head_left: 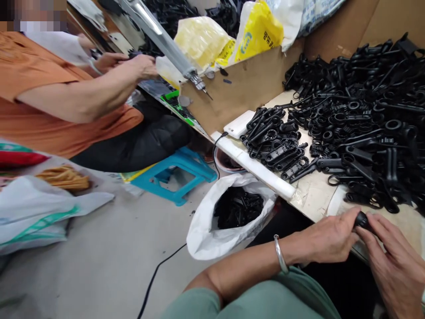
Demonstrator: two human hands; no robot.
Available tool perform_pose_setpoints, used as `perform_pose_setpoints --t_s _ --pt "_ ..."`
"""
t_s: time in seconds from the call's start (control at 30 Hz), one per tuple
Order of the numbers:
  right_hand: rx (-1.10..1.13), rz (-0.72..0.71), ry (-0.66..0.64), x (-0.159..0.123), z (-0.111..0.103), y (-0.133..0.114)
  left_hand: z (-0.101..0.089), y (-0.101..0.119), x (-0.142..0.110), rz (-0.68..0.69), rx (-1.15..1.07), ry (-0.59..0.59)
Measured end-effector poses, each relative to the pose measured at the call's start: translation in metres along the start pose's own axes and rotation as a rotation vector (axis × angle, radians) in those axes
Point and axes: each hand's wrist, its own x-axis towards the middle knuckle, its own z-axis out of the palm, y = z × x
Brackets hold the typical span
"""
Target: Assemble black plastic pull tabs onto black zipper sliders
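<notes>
Hands [337,237] [395,259] closed around 1 black part [361,219], with unclear dark characters [270,40] on a yellow bag [257,29] beyond.

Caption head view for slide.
Left hand and right hand hold a black part at a table heaped with black pieces.

The small piece [361,219] and the heaped parts [360,119] look like black plastic, smooth with a dull sheen and brighter glints along their edges. The divider [241,95] is matt brown cardboard, the sack [202,232] creased white plastic, the stool [181,196] smooth blue plastic. The bracelet [280,254] shines like polished metal against the green garment's [265,299] soft, matt cloth.
</notes>
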Motion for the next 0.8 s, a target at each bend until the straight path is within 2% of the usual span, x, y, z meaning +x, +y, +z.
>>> perform_pose_setpoints --t_s 0.1,0.23,0.37,0.43,0.5,0.6,0.67,0.73,0.8 --pt "0.086 0.212 -0.024 -0.003 -0.009 -0.002 -0.008 0.006 -0.003 -0.012 0.108 -0.038" --pt "0.305 0.485 -0.106 -0.008 -0.019 0.004 -0.017 0.014 -0.01 0.009 0.15 -0.017" --pt "0.542 0.521 -0.299 -0.012 -0.018 0.008 -0.022 0.016 -0.019 -0.007 -0.093 -0.147" --pt "0.538 0.537 -0.35 -0.01 -0.012 0.0 -0.022 0.014 -0.022 -0.052 -0.242 -0.184" --pt "0.487 0.552 -0.336 -0.006 -0.003 -0.012 -0.023 0.012 -0.024 -0.109 -0.305 -0.166" --pt "0.444 0.502 -0.282 0.007 0.008 -0.029 -0.026 0.011 -0.028 -0.132 -0.229 -0.09" --pt "0.446 0.437 -0.319 0.016 0.01 -0.03 -0.033 0.013 -0.031 -0.093 -0.087 0.019" --pt "0.418 0.397 -0.356 0.025 0.006 -0.021 -0.046 0.014 -0.035 -0.04 0.106 0.205" --pt "0.31 0.4 -0.296 0.031 -0.002 -0.002 -0.065 0.01 -0.038 -0.009 0.308 0.434"
